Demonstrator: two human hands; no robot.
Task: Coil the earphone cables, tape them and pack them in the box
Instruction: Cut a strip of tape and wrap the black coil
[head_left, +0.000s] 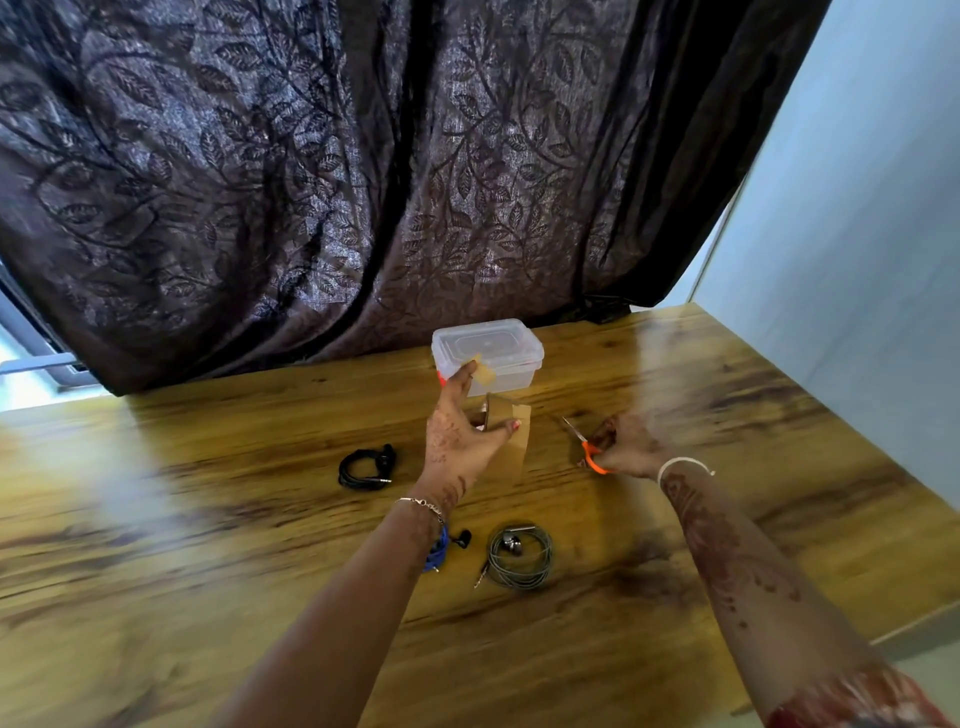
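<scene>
**Tape and scissors in hand: hazards at the taping stage**

The left hand (460, 441) has its grip closed on a roll of brown tape (506, 423), a loose strip hanging from it, and a small cut piece of tape (484, 371) clings to a raised fingertip. The right hand (626, 447) has its grip clamped on the orange handles of the scissors (587, 447), blades resting low over the bench (208, 493). Three coiled earphones lie apart on the bench: a black coil (366, 466), a grey coil (519, 556) and a blue coil (439, 551) half hidden under the left wrist. The clear box (488, 356) stands shut behind the hands. Likely risks: the loose strip folding onto itself, the wrist dragging the blue coil undone, or untaped coils springing open.
</scene>
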